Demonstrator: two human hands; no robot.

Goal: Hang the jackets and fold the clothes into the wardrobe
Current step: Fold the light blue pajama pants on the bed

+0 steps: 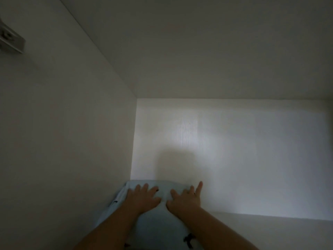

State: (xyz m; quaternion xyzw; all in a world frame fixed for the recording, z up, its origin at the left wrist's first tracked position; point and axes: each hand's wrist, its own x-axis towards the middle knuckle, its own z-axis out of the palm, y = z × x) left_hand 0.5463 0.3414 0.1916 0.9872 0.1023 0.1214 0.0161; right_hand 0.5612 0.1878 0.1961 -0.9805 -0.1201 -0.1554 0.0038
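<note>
Low in the frame, our left hand and right hand lie flat with fingers spread, pressing on the folded garment, pale blue with small dark prints. It sits on the shelf, against the side wall and close to the back panel. A hinge shows at upper left.

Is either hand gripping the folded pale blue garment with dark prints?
No: the left hand and the right hand both lie flat, fingers spread, on top of the folded pale blue garment.
</note>
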